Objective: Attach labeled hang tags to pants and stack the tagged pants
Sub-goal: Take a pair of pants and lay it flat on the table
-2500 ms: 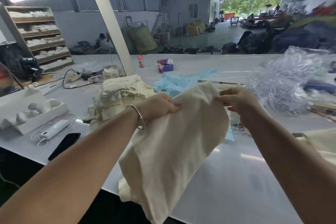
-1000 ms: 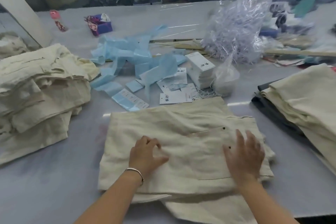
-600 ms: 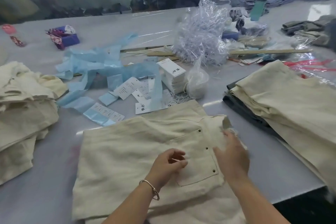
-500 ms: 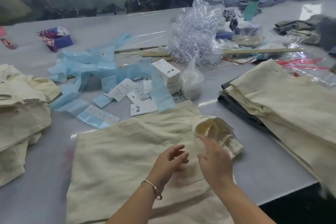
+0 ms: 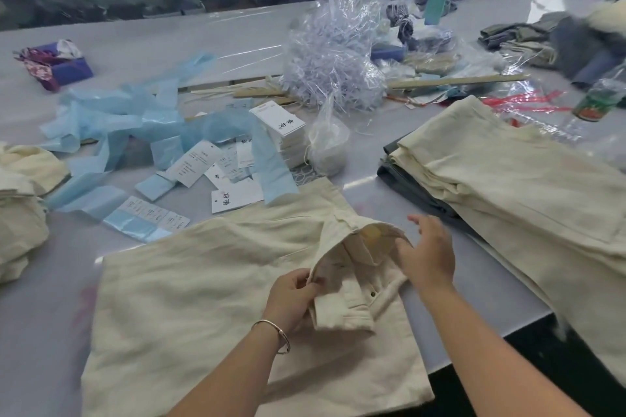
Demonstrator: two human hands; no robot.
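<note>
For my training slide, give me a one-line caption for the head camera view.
Left hand pinches the folded-back waistband of cream pants while the right hand spreads it open, hang tags waiting behind.

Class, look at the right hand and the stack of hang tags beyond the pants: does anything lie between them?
Yes. The raised waistband of the pants and a blue plastic strip lie between the right hand and the stack of hang tags.

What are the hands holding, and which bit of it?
The left hand pinches the folded-back waistband edge of the cream pants lying on the table. The right hand is open beside the waistband opening, gripping nothing.
</note>
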